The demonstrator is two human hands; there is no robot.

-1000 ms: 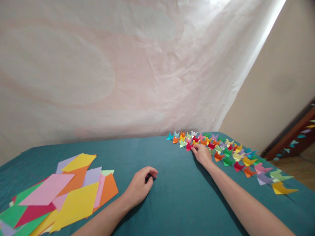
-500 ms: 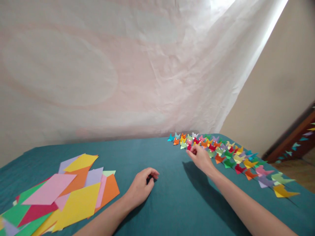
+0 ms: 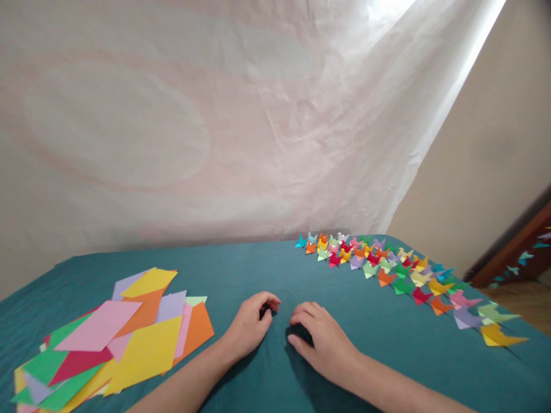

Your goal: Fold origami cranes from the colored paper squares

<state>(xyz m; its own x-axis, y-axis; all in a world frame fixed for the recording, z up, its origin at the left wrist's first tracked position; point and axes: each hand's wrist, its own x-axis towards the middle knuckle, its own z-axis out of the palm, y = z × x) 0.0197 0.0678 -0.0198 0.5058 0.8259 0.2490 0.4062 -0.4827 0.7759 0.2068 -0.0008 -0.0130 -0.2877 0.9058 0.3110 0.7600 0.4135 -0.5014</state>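
My left hand (image 3: 252, 322) rests on the teal tablecloth (image 3: 258, 378) near the middle, fingers loosely curled with a gap to the thumb and nothing visible in it. Just to its right is my right hand (image 3: 321, 341), thumb and curved fingers apart, also holding nothing I can see. Several small origami birds in many colours stand in rows at the right, among them a red bird (image 3: 334, 260) at the near left edge of the group and a yellow bird (image 3: 501, 335) at the near right.
Left of my left hand lies a spread pile of coloured paper squares, with a yellow square (image 3: 148, 351) and a pink square (image 3: 101, 325) on top. A pale hanging sheet (image 3: 241, 126) closes off the far side. More paper shapes hang by a brown wooden frame (image 3: 512, 252) at far right.
My right hand has come back from the red bird at the edge of the rows to beside my left hand, its fingers parting. My left hand has stayed nearly still.
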